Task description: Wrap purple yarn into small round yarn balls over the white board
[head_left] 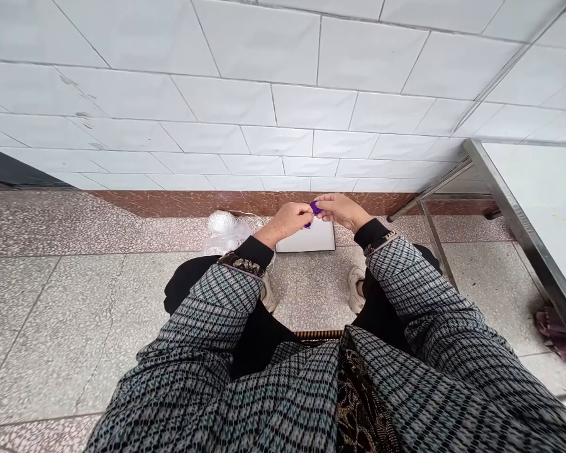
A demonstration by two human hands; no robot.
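Both my hands are raised in front of me and nearly touch each other. Between them is a small purple yarn piece [316, 207], mostly covered by the fingers. My left hand [290, 220] is closed in a pinch at its left end, and a bit of purple shows below those fingertips. My right hand [342, 211] pinches the other end between thumb and fingers. Under the hands, a shallow white box [306, 241] with a dark edge lies on the floor. A ball of white yarn [221, 223] lies left of the box, with loose strands trailing from it.
Clear plastic wrapping [226, 241] is around the white yarn. A white-tiled wall [292, 138] rises ahead. On the right stands a metal-framed table [542, 207], with a dark reddish cloth [559, 333] beneath it. My shoes [356, 289] rest on the speckled floor.
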